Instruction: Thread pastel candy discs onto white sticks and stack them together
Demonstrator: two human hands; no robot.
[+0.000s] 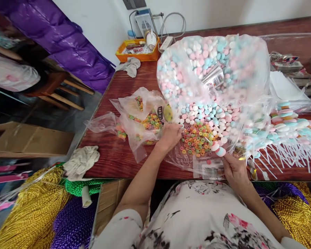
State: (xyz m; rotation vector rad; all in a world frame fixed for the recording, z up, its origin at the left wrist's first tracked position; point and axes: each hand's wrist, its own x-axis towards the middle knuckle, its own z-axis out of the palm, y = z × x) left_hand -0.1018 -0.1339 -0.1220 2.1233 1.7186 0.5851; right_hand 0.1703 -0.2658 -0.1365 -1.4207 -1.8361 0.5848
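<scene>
My right hand (235,169) is closed on a candy skewer (219,151), a thin white stick with pink, white and blue candies threaded near its tip. Beside the loose candies, my left hand (172,134) has its fingers bunched together; what they pinch, if anything, is too small to make out. Between the hands lies a heap of small orange, yellow and green ring candies (195,140). Behind it, pastel round candies (204,114) spill from a large clear bag (238,65). Left of my left hand sits an open bag of ring candies (147,121).
Finished-looking candy skewers (287,131) are piled at the right, sticks toward me. An orange tray (145,57) and a small blue-grey device (145,20) stand at the back. A crumpled cloth (81,160) hangs at the table's left edge; gold bead strands (31,214) lie below.
</scene>
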